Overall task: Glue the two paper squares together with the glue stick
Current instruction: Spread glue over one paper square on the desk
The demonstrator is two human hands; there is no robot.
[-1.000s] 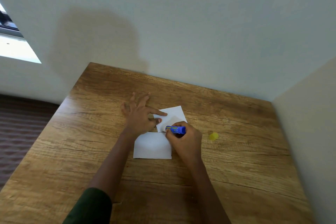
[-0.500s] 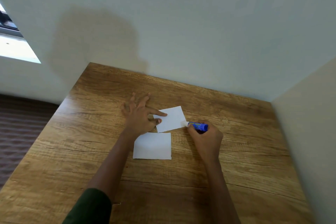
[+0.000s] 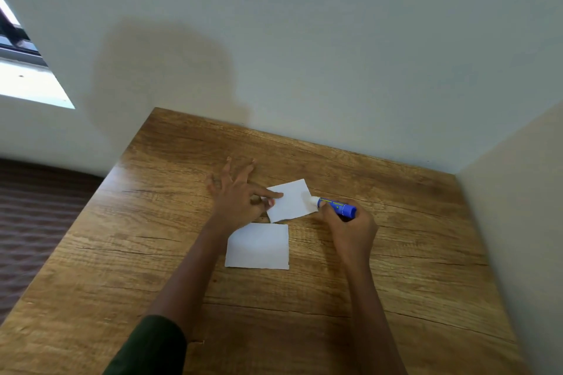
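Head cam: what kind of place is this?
Likely a plain room indoors, home or office, I cannot tell which. A wood-grain table sits pushed into a corner of bare pale walls, with a window at upper left and dark patterned flooring beside it.

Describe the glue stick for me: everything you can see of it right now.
The glue stick is a slim blue tube with yellowish print, plastic by its look. It is uncapped, its white tip at the right edge of the far paper square. It lies nearly flat, tip pointing left, gripped by the right hand around its rear half. Whether the tip touches the paper cannot be told.
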